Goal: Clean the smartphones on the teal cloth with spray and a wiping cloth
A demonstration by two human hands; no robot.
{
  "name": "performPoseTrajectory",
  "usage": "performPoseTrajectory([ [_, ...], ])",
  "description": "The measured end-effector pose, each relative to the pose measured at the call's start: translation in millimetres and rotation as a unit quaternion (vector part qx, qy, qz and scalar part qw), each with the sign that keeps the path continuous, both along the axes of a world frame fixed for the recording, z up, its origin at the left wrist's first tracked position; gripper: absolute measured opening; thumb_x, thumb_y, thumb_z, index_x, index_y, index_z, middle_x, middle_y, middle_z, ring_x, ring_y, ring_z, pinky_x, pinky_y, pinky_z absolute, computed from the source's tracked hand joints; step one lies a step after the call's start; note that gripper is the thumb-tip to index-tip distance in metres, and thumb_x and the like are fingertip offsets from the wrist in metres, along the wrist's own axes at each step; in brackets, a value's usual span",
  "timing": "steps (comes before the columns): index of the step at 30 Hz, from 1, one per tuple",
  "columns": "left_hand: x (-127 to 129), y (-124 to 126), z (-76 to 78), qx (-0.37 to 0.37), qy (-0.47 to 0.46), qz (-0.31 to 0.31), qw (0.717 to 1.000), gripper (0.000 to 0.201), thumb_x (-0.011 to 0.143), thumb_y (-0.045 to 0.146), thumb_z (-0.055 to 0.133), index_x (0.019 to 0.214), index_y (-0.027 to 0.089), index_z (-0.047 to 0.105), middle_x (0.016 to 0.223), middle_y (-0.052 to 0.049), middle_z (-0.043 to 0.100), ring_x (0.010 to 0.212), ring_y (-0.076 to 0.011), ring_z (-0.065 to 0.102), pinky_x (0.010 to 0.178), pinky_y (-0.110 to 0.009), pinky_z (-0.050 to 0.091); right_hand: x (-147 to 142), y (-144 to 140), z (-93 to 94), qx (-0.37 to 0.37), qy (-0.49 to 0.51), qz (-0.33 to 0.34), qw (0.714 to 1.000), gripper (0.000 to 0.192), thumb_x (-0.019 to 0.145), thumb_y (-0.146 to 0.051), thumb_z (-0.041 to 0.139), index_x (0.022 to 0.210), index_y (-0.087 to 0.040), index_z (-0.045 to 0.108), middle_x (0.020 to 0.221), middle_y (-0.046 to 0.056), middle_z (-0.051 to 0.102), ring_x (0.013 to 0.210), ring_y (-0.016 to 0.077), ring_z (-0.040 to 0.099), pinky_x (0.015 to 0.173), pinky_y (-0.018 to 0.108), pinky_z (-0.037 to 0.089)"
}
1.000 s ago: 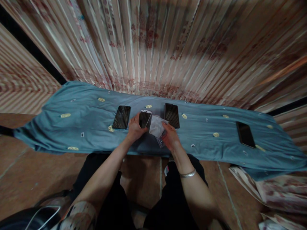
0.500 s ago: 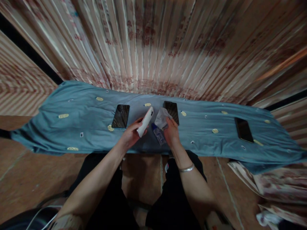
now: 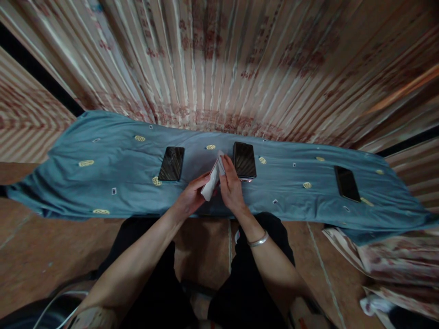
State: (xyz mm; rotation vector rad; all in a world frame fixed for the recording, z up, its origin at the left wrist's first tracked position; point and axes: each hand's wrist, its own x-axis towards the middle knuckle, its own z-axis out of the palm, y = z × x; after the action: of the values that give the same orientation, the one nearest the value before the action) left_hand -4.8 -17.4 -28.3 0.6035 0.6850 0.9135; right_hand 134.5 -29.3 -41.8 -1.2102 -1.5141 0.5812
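Observation:
My left hand (image 3: 192, 195) is closed around a white phone (image 3: 210, 186), held tilted on its edge above the blue cloth cover. Pressed against the phone's right side is a thin whitish wiping cloth (image 3: 221, 165), under the fingers of my right hand (image 3: 232, 186). Most of the wiping cloth is hidden by those fingers. Just right of my right hand lies a stack of dark phones (image 3: 245, 160) on the cover. To the left of my left hand a black phone (image 3: 171, 163) lies screen up. The small blue-capped bottle is out of sight now.
A blue cloth cover (image 3: 284, 183) with yellow prints spreads over the narrow table. Another dark phone (image 3: 347, 183) lies far right. A pleated curtain (image 3: 212, 91) hangs behind the table. My legs are below the front edge.
My right hand has moved left and brought the wiping cloth against the phone. My left hand has shifted slightly right and down. The blue-capped bottle has gone from view.

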Motion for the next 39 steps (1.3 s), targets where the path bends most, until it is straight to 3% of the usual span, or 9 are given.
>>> performPoseTrajectory([
  [3, -0.1, 0.2, -5.1, 0.017, 0.041, 0.032, 0.999, 0.045, 0.070, 0.030, 0.080, 0.113, 0.017, 0.076, 0.105, -0.008, 0.076, 0.087, -0.0205, 0.067, 0.076, -0.031, 0.054, 0.7, -0.2, 0.3, -0.001, 0.017, 0.001, 1.000, 0.051, 0.101, -0.041, 0.040, 0.150, -0.027, 0.048, 0.162, 0.002, 0.041, 0.153, 0.0176, 0.031, 0.129, 0.041, 0.020],
  [7, 2.8, 2.4, -11.5, 0.092, 0.162, 0.128, 0.974, 0.056, 0.058, 0.024, 0.088, 0.112, 0.019, 0.073, 0.107, -0.005, 0.074, 0.098, -0.0213, 0.067, 0.088, -0.032, 0.052, 1.8, 2.7, -2.1, -0.027, 0.104, -0.012, 0.994, 0.049, 0.097, -0.046, 0.049, 0.142, -0.027, 0.057, 0.154, 0.002, 0.052, 0.146, 0.0182, 0.043, 0.128, 0.040, 0.022],
  [10, 5.9, 2.5, -12.9, 0.155, 0.207, 0.140, 0.956, 0.062, 0.056, 0.023, 0.088, 0.115, 0.020, 0.070, 0.109, -0.005, 0.073, 0.104, -0.0237, 0.066, 0.092, -0.035, 0.052, 2.3, 5.3, -3.8, -0.053, 0.160, -0.017, 0.986, 0.049, 0.094, -0.049, 0.055, 0.138, -0.026, 0.061, 0.149, 0.003, 0.058, 0.142, 0.0191, 0.048, 0.128, 0.040, 0.022],
  [12, 6.9, 1.2, -12.8, 0.163, 0.216, 0.129, 0.954, 0.070, 0.054, 0.024, 0.090, 0.121, 0.021, 0.067, 0.113, -0.006, 0.072, 0.101, -0.0247, 0.067, 0.084, -0.034, 0.056, 3.1, 6.5, -4.3, -0.071, 0.187, -0.018, 0.980, 0.049, 0.093, -0.050, 0.058, 0.136, -0.026, 0.062, 0.147, 0.002, 0.060, 0.141, 0.0193, 0.049, 0.127, 0.040, 0.023],
  [15, 6.3, 0.6, -14.3, 0.140, 0.215, 0.121, 0.959, 0.072, 0.057, 0.030, 0.089, 0.125, 0.023, 0.065, 0.122, -0.007, 0.068, 0.100, -0.0240, 0.067, 0.076, -0.033, 0.058, 5.3, 7.8, -4.4, -0.083, 0.209, -0.033, 0.974, 0.048, 0.090, -0.050, 0.062, 0.131, -0.026, 0.066, 0.143, 0.002, 0.063, 0.140, 0.0197, 0.051, 0.126, 0.040, 0.026],
  [18, 3.9, 4.9, -19.4, 0.101, 0.185, 0.158, 0.965, 0.051, 0.069, 0.035, 0.082, 0.116, 0.022, 0.067, 0.117, -0.005, 0.071, 0.103, -0.0213, 0.068, 0.091, -0.036, 0.055, 7.5, 9.3, -3.7, -0.071, 0.227, -0.049, 0.970, 0.044, 0.087, -0.048, 0.066, 0.124, -0.025, 0.071, 0.136, 0.003, 0.068, 0.136, 0.0207, 0.055, 0.124, 0.040, 0.031],
  [22, 0.1, 13.1, -22.5, 0.066, 0.119, 0.202, 0.970, 0.038, 0.070, 0.031, 0.081, 0.104, 0.018, 0.070, 0.107, -0.005, 0.076, 0.113, -0.0217, 0.068, 0.108, -0.037, 0.046, 7.6, 10.4, -2.1, -0.070, 0.264, -0.046, 0.961, 0.037, 0.084, -0.045, 0.069, 0.115, -0.025, 0.075, 0.124, 0.003, 0.074, 0.128, 0.0209, 0.061, 0.121, 0.039, 0.036],
  [29, -0.7, 11.2, -13.9, -0.007, 0.040, 0.129, 0.991, 0.027, 0.071, 0.033, 0.081, 0.086, 0.012, 0.074, 0.092, -0.011, 0.079, 0.112, -0.0318, 0.070, 0.101, -0.044, 0.053, -1.5, 7.7, -3.4, -0.108, 0.281, -0.004, 0.953, 0.032, 0.083, -0.041, 0.070, 0.110, -0.026, 0.076, 0.117, 0.000, 0.077, 0.124, 0.0193, 0.063, 0.120, 0.036, 0.037],
  [39, 7.7, 6.4, -1.2, -0.107, -0.019, 0.102, 0.989, 0.036, 0.099, 0.024, 0.048, 0.124, 0.007, 0.068, 0.110, -0.012, 0.078, 0.114, -0.0259, 0.070, 0.107, -0.041, 0.051, 1.7, 10.7, -10.2, -0.073, 0.216, -0.024, 0.973, 0.040, 0.092, -0.047, 0.060, 0.121, -0.022, 0.072, 0.124, 0.004, 0.074, 0.123, 0.0208, 0.064, 0.119, 0.040, 0.039],
])
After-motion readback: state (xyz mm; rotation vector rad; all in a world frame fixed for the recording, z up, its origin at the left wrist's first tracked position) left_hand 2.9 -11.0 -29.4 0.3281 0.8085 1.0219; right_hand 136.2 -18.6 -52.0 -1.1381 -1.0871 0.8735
